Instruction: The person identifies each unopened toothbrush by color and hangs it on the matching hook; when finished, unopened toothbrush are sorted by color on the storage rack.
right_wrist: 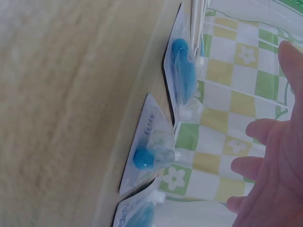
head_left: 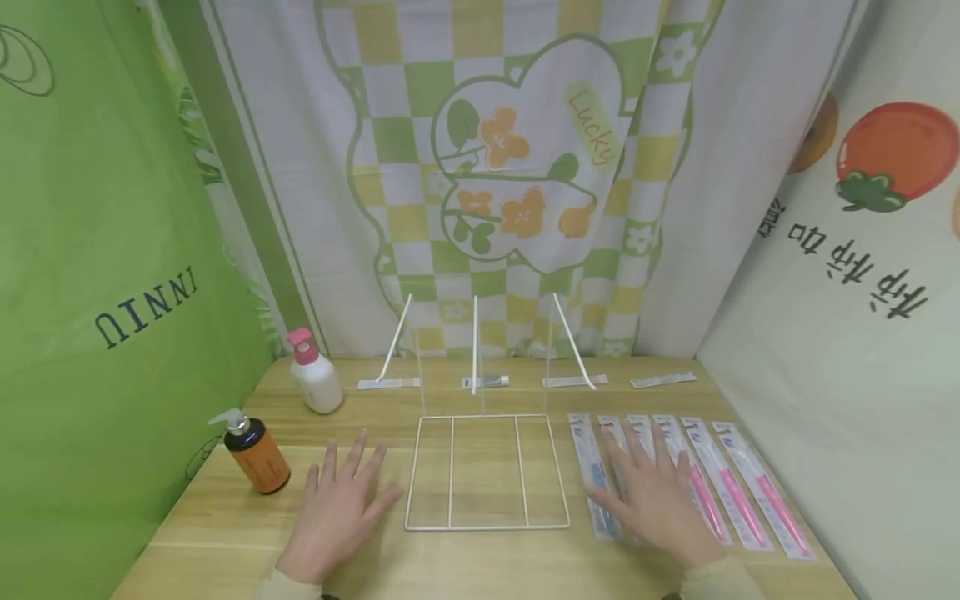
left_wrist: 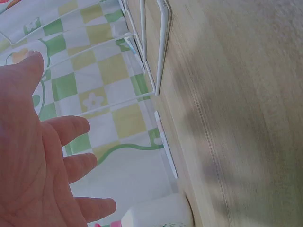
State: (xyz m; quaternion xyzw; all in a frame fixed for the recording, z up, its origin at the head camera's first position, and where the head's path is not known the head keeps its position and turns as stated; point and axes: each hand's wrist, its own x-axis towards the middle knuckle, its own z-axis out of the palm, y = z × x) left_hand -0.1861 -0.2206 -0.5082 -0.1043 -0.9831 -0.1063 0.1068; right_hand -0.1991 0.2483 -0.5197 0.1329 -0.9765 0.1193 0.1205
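My left hand [head_left: 337, 508] hovers over the table with its fingers spread and nothing in it. Between the hands stands a white wire rack [head_left: 487, 528] with three prongs rising at its back. My right hand [head_left: 656, 500], also spread, hangs over a row of packaged toothbrushes. The leftmost toothbrush pack [head_left: 596, 475] has a blue handle; the packs on the right, such as this pink toothbrush [head_left: 765, 487], show pink handles. The right hand partly hides the middle packs. In the right wrist view, a blue toothbrush pack [right_wrist: 182, 71] lies below the palm, apart from it.
At the left stand an orange pump bottle [head_left: 258, 458] and a white pump bottle [head_left: 318, 387] with a pink top. Along the back lie a small tube [head_left: 487, 382] and slim packets, including a left packet [head_left: 390, 384] and a right packet [head_left: 663, 380]. Curtains [head_left: 517, 167] enclose the table.
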